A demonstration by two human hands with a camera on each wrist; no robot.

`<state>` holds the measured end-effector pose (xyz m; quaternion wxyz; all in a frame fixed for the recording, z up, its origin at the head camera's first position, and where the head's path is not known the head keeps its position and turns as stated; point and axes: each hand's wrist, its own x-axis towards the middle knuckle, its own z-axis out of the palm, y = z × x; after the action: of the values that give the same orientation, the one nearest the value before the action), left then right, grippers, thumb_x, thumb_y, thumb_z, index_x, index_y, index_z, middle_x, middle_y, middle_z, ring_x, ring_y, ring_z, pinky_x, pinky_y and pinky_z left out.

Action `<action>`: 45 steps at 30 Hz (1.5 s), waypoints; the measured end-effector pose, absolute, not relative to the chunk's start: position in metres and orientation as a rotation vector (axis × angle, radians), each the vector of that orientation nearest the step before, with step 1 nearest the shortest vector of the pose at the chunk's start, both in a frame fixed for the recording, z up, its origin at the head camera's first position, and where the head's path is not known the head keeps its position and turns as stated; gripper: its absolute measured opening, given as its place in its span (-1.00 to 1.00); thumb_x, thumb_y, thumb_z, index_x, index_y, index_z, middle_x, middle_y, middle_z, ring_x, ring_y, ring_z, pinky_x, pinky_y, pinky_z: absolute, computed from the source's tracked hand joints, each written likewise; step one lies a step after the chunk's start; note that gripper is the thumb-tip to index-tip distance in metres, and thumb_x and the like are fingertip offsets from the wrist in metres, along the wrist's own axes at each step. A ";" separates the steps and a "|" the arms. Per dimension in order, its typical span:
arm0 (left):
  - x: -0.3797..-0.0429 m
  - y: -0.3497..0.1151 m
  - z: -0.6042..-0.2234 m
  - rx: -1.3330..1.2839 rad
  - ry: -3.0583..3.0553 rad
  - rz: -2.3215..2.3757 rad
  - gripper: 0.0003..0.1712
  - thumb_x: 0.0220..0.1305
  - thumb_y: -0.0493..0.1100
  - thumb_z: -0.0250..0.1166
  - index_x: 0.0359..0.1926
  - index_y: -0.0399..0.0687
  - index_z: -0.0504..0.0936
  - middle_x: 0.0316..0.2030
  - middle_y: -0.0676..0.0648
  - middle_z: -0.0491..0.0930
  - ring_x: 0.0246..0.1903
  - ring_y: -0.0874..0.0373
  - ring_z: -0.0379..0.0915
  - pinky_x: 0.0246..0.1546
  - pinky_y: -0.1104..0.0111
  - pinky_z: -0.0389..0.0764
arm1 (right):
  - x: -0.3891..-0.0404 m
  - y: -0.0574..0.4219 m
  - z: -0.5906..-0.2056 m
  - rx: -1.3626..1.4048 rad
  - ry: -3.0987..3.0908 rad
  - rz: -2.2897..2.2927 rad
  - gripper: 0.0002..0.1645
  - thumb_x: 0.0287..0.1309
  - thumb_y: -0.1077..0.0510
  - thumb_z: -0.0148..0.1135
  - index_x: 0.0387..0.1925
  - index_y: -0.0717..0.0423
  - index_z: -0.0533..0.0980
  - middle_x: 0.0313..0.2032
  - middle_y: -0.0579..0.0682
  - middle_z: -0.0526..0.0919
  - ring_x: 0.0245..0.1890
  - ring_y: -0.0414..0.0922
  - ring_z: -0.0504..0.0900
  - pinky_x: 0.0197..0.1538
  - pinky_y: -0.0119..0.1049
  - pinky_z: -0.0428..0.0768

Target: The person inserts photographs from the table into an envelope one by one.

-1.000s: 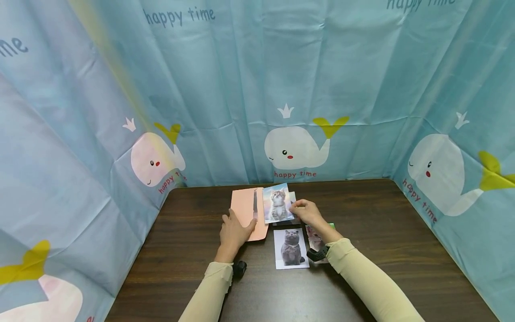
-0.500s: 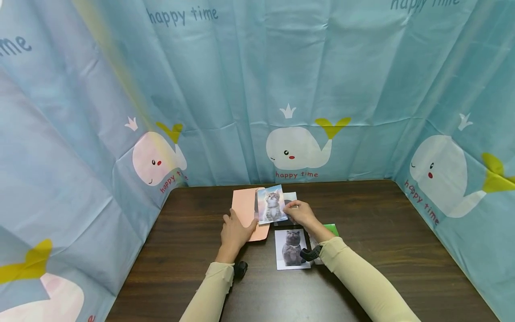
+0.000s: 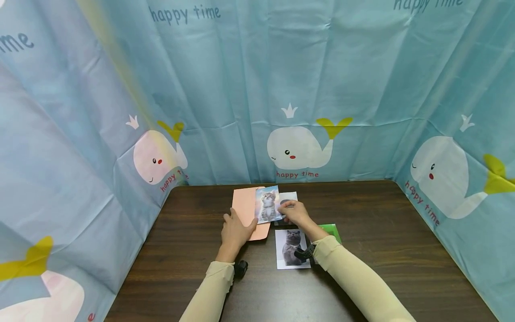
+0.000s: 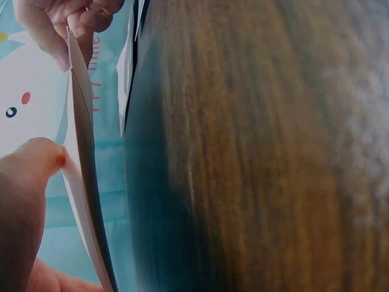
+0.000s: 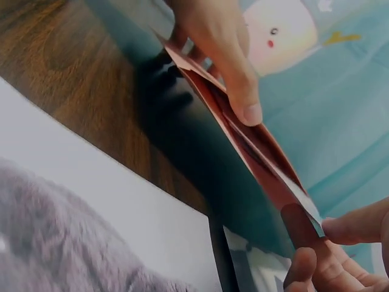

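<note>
My left hand (image 3: 235, 229) grips a peach paper envelope (image 3: 243, 203) on the table, its thumb pressing the front near the opening. My right hand (image 3: 297, 213) pinches the right edge of a kitten picture card (image 3: 267, 205). In the right wrist view the envelope's mouth (image 5: 213, 91) gapes, and the card (image 5: 298, 198) lies partly inside between its layers. The left wrist view shows the envelope (image 4: 79, 143) edge-on, raised off the tabletop, with the left thumb (image 4: 36, 158) against it. How deep the card goes cannot be told.
A grey cat card (image 3: 290, 246) lies nearer on the dark wooden table (image 3: 370, 223). Another card (image 3: 290, 196) is partly hidden behind the right hand, and a green-edged card (image 3: 331, 230) lies under the right forearm. A blue whale curtain (image 3: 225, 89) hangs around the table.
My right hand has moved left, carrying the kitten card over to the envelope's opening and partly into it. The left hand stays on the envelope.
</note>
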<state>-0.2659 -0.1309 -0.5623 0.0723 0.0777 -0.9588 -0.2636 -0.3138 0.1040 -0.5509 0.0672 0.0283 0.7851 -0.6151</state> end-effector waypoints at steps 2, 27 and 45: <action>-0.266 -0.131 -0.563 0.232 -2.881 -0.793 0.36 0.25 0.48 0.36 0.62 -0.48 0.10 0.19 -0.54 0.35 -0.04 -0.43 0.60 -0.07 -0.16 0.68 | -0.314 0.101 -0.551 0.085 2.367 -1.856 -0.81 0.39 0.17 0.41 -0.11 0.25 0.66 -0.32 0.09 0.76 -0.59 -0.15 0.61 -0.50 -0.30 0.54; -0.267 -0.131 -0.562 0.233 -2.894 -0.771 0.34 0.27 0.44 0.38 0.61 -0.50 0.11 0.21 -0.57 0.34 0.03 -0.48 0.58 0.00 -0.17 0.68 | -0.313 0.074 -0.544 0.064 2.456 -1.800 -0.83 0.25 0.19 0.49 -0.18 0.22 0.72 -0.72 0.00 0.57 -0.80 -0.21 0.41 -0.69 -0.39 0.38; -0.268 -0.131 -0.564 0.237 -2.894 -0.778 0.34 0.27 0.44 0.38 0.62 -0.50 0.10 0.22 -0.57 0.34 0.04 -0.48 0.58 0.00 -0.17 0.68 | -0.319 0.051 -0.551 0.005 2.621 -1.684 -0.81 0.18 0.14 0.55 -0.27 0.20 0.76 -0.51 -0.05 0.74 -0.48 -0.19 0.56 -0.38 -0.34 0.48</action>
<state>-0.2683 -0.1308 -0.5635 0.0677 0.0785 -0.9605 -0.2583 -0.3193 0.0511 -0.5513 0.0131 0.0016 0.8413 -0.5405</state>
